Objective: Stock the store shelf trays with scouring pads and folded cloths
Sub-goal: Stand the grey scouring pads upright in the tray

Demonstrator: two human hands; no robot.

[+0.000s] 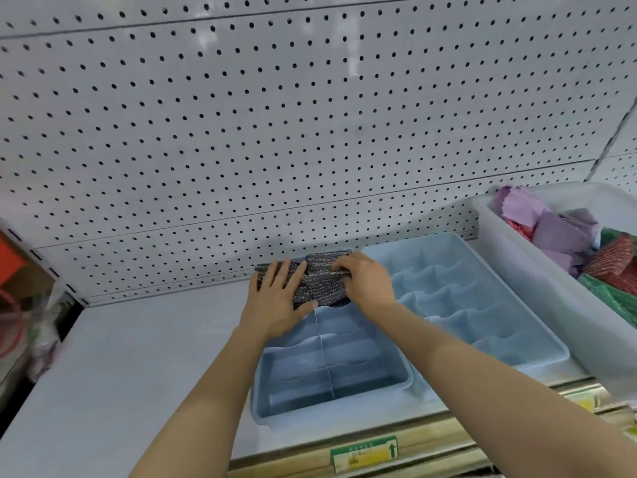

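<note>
at the far end of the near blue divided tray (331,381), close against the pegboard back wall (310,115), a dark grey metallic scouring pad (319,279) lies across the tray's rearmost compartment, its far edge reaching past the tray rim toward the wall. the left hand (281,298) rests flat on the pad's left part, fingers straight and spread, the thumb along the pad's near edge. the right hand (367,282) is on the pad's right part with its fingers curled down over the mesh and pinching it. both forearms reach in from the near edge of the shelf (120,357), the grey surface the tray sits on.

the tray's nearer compartments, split by a thin centre wall and wavy cross dividers, show bare blue plastic. just to the right of this tray and touching it sits a second, lighter blue divided tray (482,305), angled slightly, its scalloped compartments showing only plastic. further right of that one stands a translucent white bin (527,277) holding purple folded cloths (551,229) at its far end and red and green scouring pads (613,270) nearer. in front of the near tray, on the shelf's front rail, is a yellow and green price label (365,455). well to the left of the tray, past the shelf's end, blurred red and orange items cannot be made out.
</note>
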